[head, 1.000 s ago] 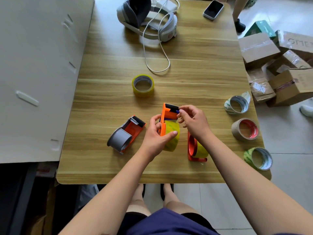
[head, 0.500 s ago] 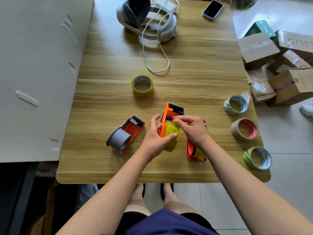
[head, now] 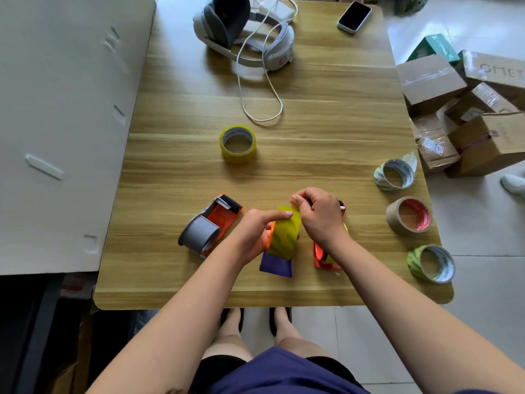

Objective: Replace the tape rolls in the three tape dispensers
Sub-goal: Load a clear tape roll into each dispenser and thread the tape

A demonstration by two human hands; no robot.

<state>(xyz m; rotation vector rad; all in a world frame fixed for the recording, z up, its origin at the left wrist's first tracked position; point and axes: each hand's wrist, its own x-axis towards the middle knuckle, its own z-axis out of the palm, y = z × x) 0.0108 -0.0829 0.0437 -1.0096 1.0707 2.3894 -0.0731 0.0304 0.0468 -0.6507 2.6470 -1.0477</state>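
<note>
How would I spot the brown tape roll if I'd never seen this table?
Start at the wooden table and follow its right edge, where three loose rolls lie in a row. The brown tape roll is the middle one, between a white-and-green roll farther away and a green roll nearer the viewer. Only it has plain brown sides and a red lining.

A headset [head: 244, 32] is lying at the table's [head: 326, 132] far end, its white cable [head: 262, 120] looping toward the middle; a phone [head: 354, 16] is resting nearby; cardboard boxes [head: 429, 78] are sitting on the floor.
</note>
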